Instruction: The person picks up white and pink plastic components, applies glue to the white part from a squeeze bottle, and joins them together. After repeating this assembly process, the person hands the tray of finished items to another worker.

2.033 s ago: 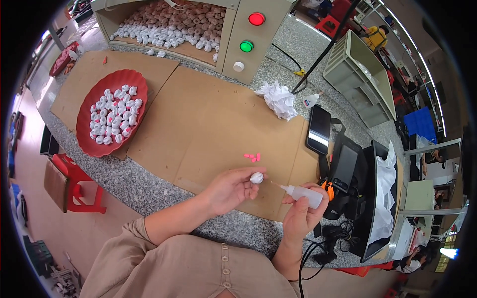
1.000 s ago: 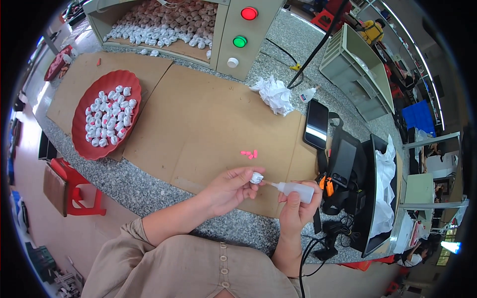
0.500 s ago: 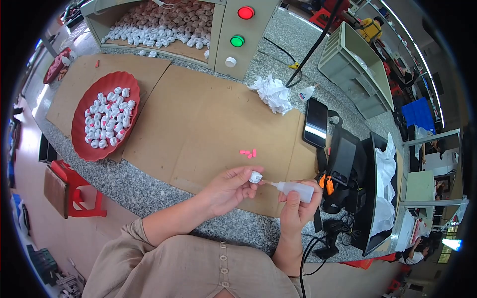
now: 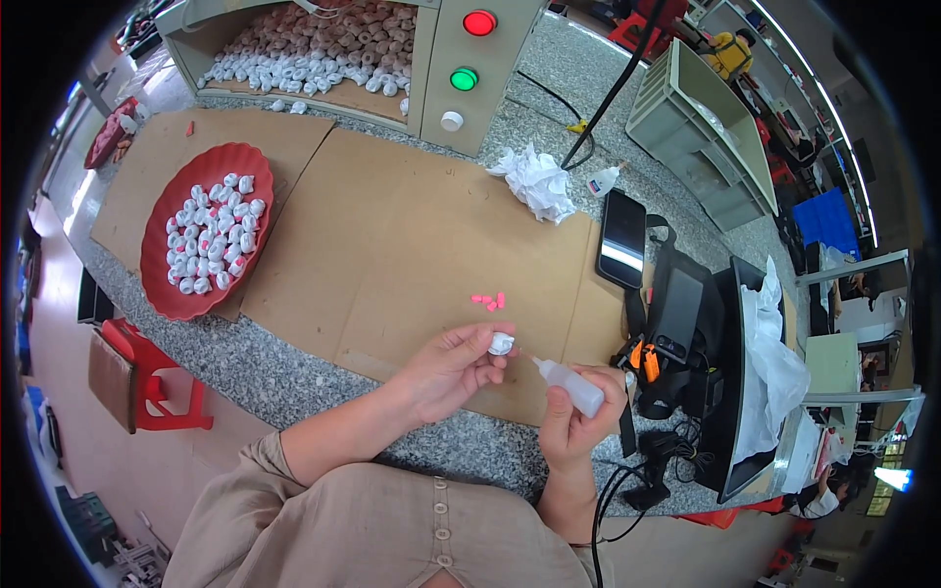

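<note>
Between the thumb and fingers of my left hand [image 4: 453, 368] is a small white rounded piece [image 4: 501, 344], like those in the red dish. My right hand [image 4: 580, 421] is wrapped round a translucent squeeze bottle [image 4: 571, 386] with a thin nozzle. The bottle is tilted, its tip pointing up and left, a short gap from the white piece. Just beyond my left hand, several small bright pink bits [image 4: 492, 302] lie on the cardboard [image 4: 392, 235]. At the left stands a scalloped red dish [image 4: 157, 250] holding many white pieces, some with pink spots.
A box-like cabinet [image 4: 461, 59] with coloured buttons stands at the back, full of white and brown pieces. Crumpled white paper [image 4: 534, 184], a small bottle [image 4: 605, 179], a phone [image 4: 622, 240], dark strapped gear [image 4: 676, 304] and a black tray [image 4: 727, 431] line the right. A grey-green crate [image 4: 701, 137] is behind.
My right hand has drawn the squeeze bottle slightly down and back from the white piece, tilting it more steeply. The left hand has barely shifted and still holds the piece.
</note>
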A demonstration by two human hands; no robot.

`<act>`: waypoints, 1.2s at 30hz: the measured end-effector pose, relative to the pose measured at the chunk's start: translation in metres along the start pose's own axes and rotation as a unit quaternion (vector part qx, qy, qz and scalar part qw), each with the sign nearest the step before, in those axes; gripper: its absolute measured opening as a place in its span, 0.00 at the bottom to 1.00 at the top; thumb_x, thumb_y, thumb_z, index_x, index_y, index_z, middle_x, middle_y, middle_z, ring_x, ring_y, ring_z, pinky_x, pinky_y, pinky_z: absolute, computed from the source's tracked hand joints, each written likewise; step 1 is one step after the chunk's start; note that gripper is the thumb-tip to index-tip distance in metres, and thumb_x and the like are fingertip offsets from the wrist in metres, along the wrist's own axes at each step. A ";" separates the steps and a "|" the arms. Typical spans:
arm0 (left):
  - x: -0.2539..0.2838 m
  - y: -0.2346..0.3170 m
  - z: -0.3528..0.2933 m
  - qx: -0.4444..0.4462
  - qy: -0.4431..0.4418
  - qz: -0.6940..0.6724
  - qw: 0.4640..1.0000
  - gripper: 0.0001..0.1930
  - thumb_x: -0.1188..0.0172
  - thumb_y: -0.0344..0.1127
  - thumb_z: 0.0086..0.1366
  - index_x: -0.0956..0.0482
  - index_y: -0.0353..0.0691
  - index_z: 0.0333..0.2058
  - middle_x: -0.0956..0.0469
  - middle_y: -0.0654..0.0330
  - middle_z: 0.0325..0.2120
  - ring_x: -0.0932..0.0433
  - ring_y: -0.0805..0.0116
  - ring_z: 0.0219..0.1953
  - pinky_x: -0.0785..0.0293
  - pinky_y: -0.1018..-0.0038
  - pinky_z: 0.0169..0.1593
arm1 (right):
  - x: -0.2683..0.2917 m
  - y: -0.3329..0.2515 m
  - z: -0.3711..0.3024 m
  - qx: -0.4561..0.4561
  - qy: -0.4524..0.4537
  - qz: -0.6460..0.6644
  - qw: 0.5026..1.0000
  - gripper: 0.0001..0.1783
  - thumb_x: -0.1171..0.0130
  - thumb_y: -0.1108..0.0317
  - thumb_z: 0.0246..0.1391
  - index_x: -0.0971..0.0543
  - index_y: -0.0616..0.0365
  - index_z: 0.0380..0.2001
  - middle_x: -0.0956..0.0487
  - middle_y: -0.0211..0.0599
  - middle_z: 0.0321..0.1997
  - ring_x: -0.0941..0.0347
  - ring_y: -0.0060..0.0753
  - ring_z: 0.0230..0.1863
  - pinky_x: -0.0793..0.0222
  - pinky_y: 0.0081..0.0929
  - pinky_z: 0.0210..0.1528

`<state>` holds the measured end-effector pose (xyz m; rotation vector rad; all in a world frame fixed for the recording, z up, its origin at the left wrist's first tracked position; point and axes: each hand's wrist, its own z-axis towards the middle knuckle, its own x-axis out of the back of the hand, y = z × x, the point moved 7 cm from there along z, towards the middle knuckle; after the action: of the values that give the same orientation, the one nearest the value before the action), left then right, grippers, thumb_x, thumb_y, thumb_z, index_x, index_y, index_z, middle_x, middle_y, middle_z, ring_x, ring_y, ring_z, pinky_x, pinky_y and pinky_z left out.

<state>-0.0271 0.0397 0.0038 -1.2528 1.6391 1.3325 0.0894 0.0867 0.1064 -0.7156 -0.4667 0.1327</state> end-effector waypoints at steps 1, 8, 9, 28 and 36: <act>0.000 0.001 0.000 -0.002 -0.001 -0.002 1.000 0.15 0.53 0.39 0.61 0.31 0.34 0.42 0.27 0.57 0.31 0.30 0.76 0.28 0.29 0.82 0.33 | 0.000 0.001 0.000 -0.005 -0.002 0.002 1.000 0.19 0.43 0.71 0.44 0.39 0.62 0.37 0.33 0.42 0.32 0.36 0.31 0.31 0.39 0.22 0.34; -0.002 0.000 -0.002 0.006 -0.001 0.004 1.000 0.16 0.53 0.38 0.61 0.31 0.33 0.43 0.27 0.56 0.30 0.30 0.75 0.27 0.29 0.81 0.33 | 0.003 0.009 -0.001 -0.055 0.017 0.043 0.997 0.18 0.44 0.70 0.45 0.39 0.62 0.37 0.35 0.42 0.32 0.37 0.30 0.32 0.39 0.22 0.35; -0.003 0.001 -0.002 0.006 -0.001 0.004 1.000 0.16 0.53 0.38 0.61 0.31 0.33 0.43 0.27 0.56 0.30 0.30 0.75 0.27 0.29 0.81 0.33 | 0.004 0.016 -0.005 -0.089 0.026 0.069 0.993 0.18 0.45 0.70 0.45 0.39 0.62 0.37 0.35 0.41 0.32 0.37 0.30 0.32 0.39 0.22 0.35; -0.002 -0.003 -0.002 0.015 0.003 0.008 1.000 0.16 0.52 0.38 0.60 0.32 0.33 0.43 0.28 0.59 0.28 0.30 0.74 0.25 0.30 0.81 0.32 | 0.005 0.027 -0.010 -0.145 0.035 0.136 0.979 0.17 0.45 0.70 0.45 0.39 0.62 0.37 0.37 0.39 0.32 0.37 0.27 0.33 0.39 0.21 0.36; -0.004 -0.001 -0.003 0.015 0.001 0.013 1.000 0.17 0.53 0.39 0.61 0.32 0.33 0.43 0.28 0.57 0.29 0.30 0.74 0.25 0.30 0.81 0.32 | 0.006 0.033 -0.011 -0.208 0.064 0.212 0.953 0.18 0.45 0.71 0.45 0.40 0.60 0.37 0.37 0.38 0.34 0.34 0.27 0.31 0.35 0.23 0.36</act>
<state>-0.0246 0.0383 0.0077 -1.2192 1.6766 1.3189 0.1007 0.1065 0.0800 -1.2287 -0.2094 0.3967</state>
